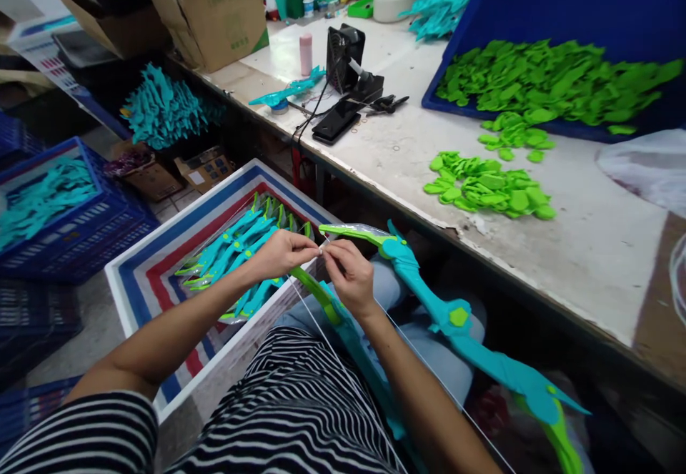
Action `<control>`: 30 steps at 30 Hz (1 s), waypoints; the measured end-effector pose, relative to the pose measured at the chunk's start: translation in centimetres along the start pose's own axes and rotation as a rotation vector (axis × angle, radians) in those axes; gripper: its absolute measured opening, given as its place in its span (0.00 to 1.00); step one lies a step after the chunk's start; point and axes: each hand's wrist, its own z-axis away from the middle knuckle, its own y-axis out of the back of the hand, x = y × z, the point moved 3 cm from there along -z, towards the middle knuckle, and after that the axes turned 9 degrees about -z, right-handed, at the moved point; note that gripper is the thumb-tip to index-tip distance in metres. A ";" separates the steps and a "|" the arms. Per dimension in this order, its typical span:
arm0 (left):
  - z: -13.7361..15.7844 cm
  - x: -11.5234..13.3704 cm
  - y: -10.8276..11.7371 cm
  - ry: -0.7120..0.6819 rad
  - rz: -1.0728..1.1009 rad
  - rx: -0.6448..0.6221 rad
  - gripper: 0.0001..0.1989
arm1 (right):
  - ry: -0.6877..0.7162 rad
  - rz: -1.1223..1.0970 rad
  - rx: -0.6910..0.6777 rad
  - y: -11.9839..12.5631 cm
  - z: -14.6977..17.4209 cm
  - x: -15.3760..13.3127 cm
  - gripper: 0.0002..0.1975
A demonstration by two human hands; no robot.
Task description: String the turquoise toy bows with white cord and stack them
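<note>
Two turquoise-and-green toy bows lie across my lap: one toy bow [455, 320] to the right of my right forearm, the other toy bow [346, 327] partly hidden beneath that arm. A white string [316, 317] runs down from my hands along the bows. My left hand [281, 252] is closed in a pinch, its fingertips on the string near the bow tips. Close against it, my right hand [349, 274] also pinches the string. Whether a knot or loop sits between the fingertips is too small to tell. Several finished-looking bows [236, 245] lie in the striped-lined crate to the left.
The white-rimmed crate [133, 331] stands beside my knees. On the worktable [584, 245] lie green plastic pieces [493, 184], a blue bin [536, 120], a phone [336, 120], a small fan [343, 56] and a pink bottle [305, 54]. Blue crates [107, 224] stand on the floor at left.
</note>
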 end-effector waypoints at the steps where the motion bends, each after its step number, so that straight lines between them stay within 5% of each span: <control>1: 0.1 0.0 0.0 0.004 0.002 0.006 0.12 | 0.013 0.037 -0.005 -0.1 0.2 0.0 0.06; 5: -0.1 -0.2 0.3 0.019 -0.029 0.034 0.12 | -0.026 0.111 0.020 -0.4 0.4 -0.1 0.07; 8: -0.2 -0.2 0.8 -0.047 -0.070 0.174 0.11 | -0.081 0.142 -0.049 1.4 1.2 -0.1 0.08; 13: 2.9 -1.4 -0.7 -0.206 -0.084 0.751 0.08 | -0.266 0.841 -0.172 11.3 6.4 1.9 0.17; 16: 5.8 -2.4 -2.9 -0.401 -0.213 0.909 0.06 | -0.450 1.117 -0.311 16.4 10.3 3.0 0.26; 21: 5.7 -2.2 -3.0 -0.527 -0.299 0.806 0.14 | -0.527 1.068 -0.382 17.2 12.0 3.8 0.21; 25: 0.9 0.2 -1.2 -0.209 -0.589 0.708 0.19 | -0.525 0.935 -0.497 16.0 10.9 4.2 0.21; 28: -3.2 0.5 -1.4 -0.016 -0.861 0.426 0.18 | -0.518 0.850 -0.578 16.5 9.3 4.0 0.17; 30: -5.1 -0.4 -2.3 0.019 -0.964 0.225 0.17 | -0.482 0.804 -0.518 17.5 7.9 2.9 0.14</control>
